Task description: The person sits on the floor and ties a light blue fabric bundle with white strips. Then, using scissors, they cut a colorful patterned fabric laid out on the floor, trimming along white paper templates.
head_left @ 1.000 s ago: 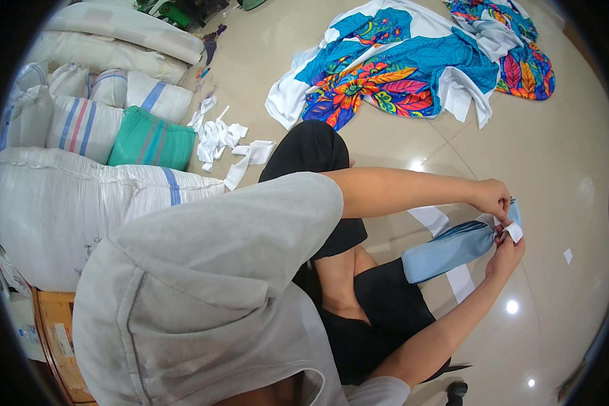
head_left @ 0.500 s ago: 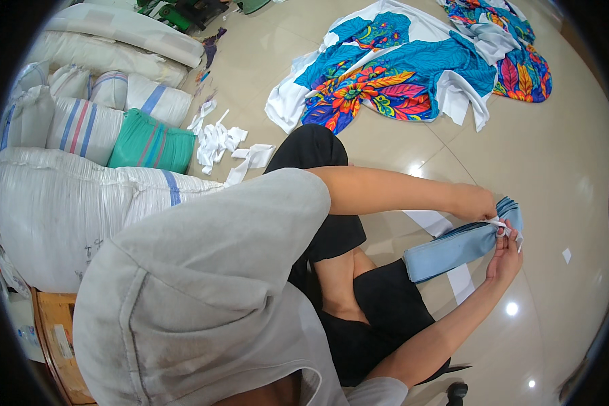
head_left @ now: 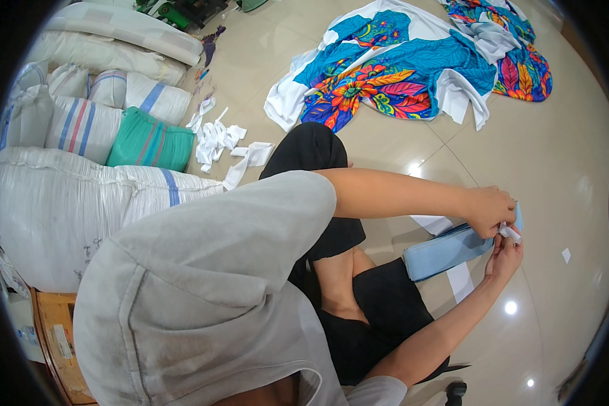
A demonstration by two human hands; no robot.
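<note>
A bundle of folded light-blue cloth pieces [head_left: 446, 254] lies over the floor beside my right knee. A white cloth strip [head_left: 510, 234] goes round it near its far end. My left hand [head_left: 490, 211] reaches over the bundle's top, its fingers closed at the strip and hiding part of the far end. From below, my right hand [head_left: 504, 258] has its fingers bent round the same strip, close against my left fingertips. Whether the strip is knotted there is hidden by the fingers. A white piece [head_left: 461, 282] sticks out from under the bundle.
Colourful printed cloth with white lining [head_left: 399, 74] is spread on the tiled floor [head_left: 555, 169] ahead. White cloth scraps [head_left: 216, 142] lie to the left, beside stacked white sacks [head_left: 61, 210] and a green sack [head_left: 149, 141]. A small white scrap [head_left: 566, 256] lies at the right.
My left hand has moved a little to the right and down, over the bundle's far end, which it now partly covers. The strip's ends have shifted between the fingers; my right hand stays almost in place.
</note>
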